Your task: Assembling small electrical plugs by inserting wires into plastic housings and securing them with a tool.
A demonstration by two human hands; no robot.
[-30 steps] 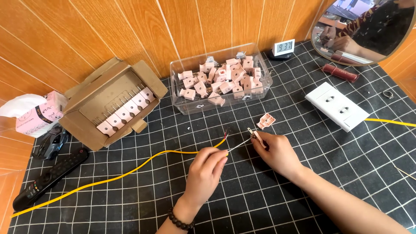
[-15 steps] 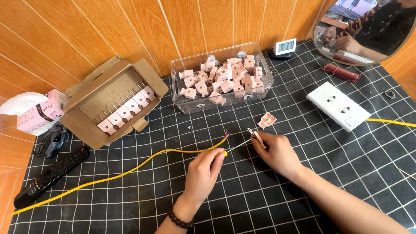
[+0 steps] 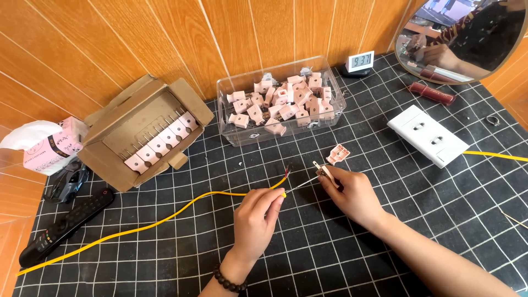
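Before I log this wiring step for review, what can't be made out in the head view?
- Left hand: its fingertips cover where they pinch the yellow cable.
- Right hand: its fingers hide most of the small metal piece it holds.
- Bare wire ends: too thin to count.
- Cable's far end: cut off at the left edge.
- Clear box: the pink parts overlap, so no count.

Both hands met over a yellow cable on the gridded mat.

The left hand (image 3: 254, 217) pinched the yellow cable (image 3: 165, 220) near its stripped end; the right hand (image 3: 355, 192) held a small metal prong (image 3: 322, 169) against the bare wire. A pink plug piece (image 3: 337, 154) lay just beside, with a clear bin (image 3: 280, 104) of pink parts beyond and a white socket (image 3: 427, 135) off right.
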